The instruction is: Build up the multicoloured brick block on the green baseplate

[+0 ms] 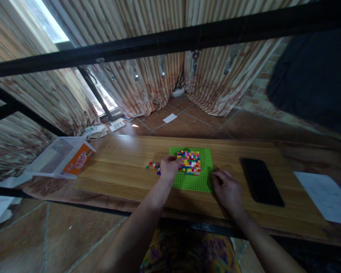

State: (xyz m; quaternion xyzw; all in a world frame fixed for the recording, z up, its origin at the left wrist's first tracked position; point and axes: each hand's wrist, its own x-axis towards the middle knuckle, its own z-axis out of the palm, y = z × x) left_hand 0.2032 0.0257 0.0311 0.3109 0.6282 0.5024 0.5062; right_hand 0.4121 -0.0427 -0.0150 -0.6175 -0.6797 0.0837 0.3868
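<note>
A green baseplate [200, 182] lies on the wooden board, with a block of small many-coloured bricks [190, 161] built on its upper half. My left hand [169, 168] rests at the block's left edge, fingers curled against the bricks; what they pinch, if anything, is hidden. My right hand [227, 189] lies at the baseplate's lower right corner with the fingers bent down on the plate's edge. A few loose small bricks [152, 165] lie just left of my left hand.
A black phone [261, 181] lies to the right on the wooden board [122, 167]. A white sheet [326, 197] sits at the far right. A clear plastic box [59, 157] with an orange label stands off the board's left end. A black bar [170, 41] crosses overhead.
</note>
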